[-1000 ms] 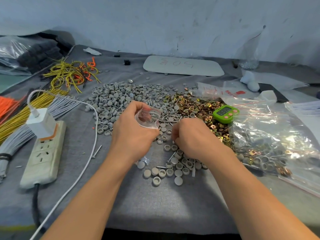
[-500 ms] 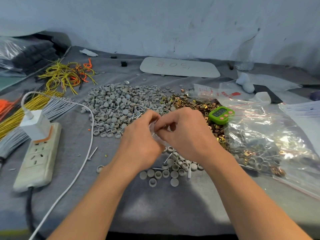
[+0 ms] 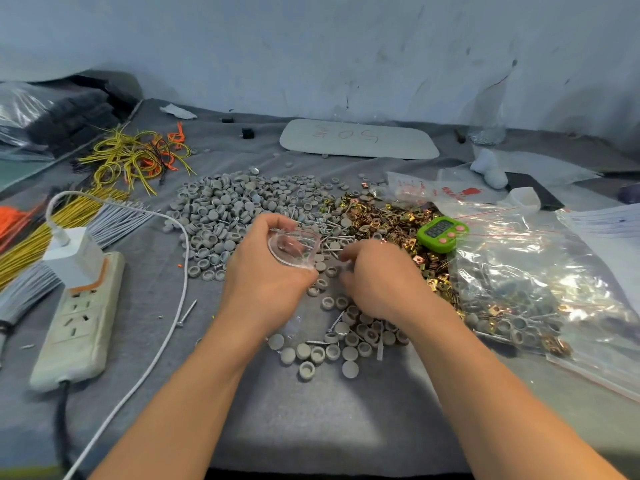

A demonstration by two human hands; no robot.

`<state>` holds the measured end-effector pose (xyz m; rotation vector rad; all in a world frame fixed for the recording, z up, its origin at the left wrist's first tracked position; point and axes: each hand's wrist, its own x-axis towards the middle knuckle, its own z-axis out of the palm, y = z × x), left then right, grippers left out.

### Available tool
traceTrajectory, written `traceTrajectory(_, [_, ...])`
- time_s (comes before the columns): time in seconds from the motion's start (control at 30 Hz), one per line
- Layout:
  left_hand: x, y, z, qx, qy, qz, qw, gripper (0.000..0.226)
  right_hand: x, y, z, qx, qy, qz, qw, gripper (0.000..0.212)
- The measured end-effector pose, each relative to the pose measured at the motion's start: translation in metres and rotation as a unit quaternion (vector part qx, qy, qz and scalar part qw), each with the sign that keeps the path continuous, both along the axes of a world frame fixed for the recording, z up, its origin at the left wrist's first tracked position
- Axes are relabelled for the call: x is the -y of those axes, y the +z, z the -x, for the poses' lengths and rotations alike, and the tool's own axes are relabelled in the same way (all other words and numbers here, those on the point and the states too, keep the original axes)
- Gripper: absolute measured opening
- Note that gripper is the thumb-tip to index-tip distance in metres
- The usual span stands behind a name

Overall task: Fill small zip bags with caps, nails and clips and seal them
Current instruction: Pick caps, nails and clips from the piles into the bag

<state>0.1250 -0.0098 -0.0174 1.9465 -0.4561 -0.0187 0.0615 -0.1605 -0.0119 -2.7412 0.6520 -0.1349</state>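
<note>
My left hand [image 3: 266,275] grips a small clear zip bag [image 3: 293,247] with its mouth held open, above the grey cloth. My right hand [image 3: 377,278] is palm down with curled fingers over loose grey caps [image 3: 332,348] and nails [image 3: 337,320] just right of the bag; what it pinches is hidden. A big heap of grey caps [image 3: 235,209] lies behind the left hand. Gold metal clips [image 3: 388,220] are piled behind the right hand.
A large clear bag [image 3: 526,278] of packed parts lies right. A green timer [image 3: 441,233] sits on the clips. Power strip [image 3: 79,317] with white charger and cable is left, beside yellow, grey and orange wire bundles [image 3: 135,157]. A white board [image 3: 358,140] lies at the back.
Half a second ago both hands met at the bag's mouth. Now my right hand has dropped back to the loose caps and my left holds the bag open alone.
</note>
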Motion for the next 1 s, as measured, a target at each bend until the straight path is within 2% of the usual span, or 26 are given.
traceTrajectory(0.07, [0.001,0.004,0.001,-0.006,-0.003,0.006,1.0,0.053,0.002,-0.005,-0.003,-0.042,0.039,0.015,0.998,0.031])
traceTrajectory(0.33, [0.001,0.013,0.002,-0.016,-0.003,0.016,1.0,0.053,-0.007,-0.005,-0.01,-0.037,0.081,-0.011,0.996,0.024])
traceTrajectory(0.67, [-0.004,0.011,0.002,-0.03,-0.007,0.02,0.999,0.051,-0.012,-0.007,-0.013,-0.006,0.057,-0.005,0.998,0.009])
traceTrajectory(0.73, [-0.005,0.01,0.001,-0.028,-0.005,0.02,0.999,0.052,-0.006,-0.005,-0.009,0.005,0.028,0.052,0.998,0.01])
traceTrajectory(0.83, [-0.004,0.009,0.0,-0.02,-0.006,0.014,1.0,0.054,0.009,-0.003,-0.002,-0.039,-0.004,0.114,0.993,0.018])
traceTrajectory(1.0, [-0.002,0.01,0.0,-0.012,-0.009,0.01,1.0,0.053,0.014,-0.001,-0.002,-0.062,-0.008,0.047,0.997,0.022])
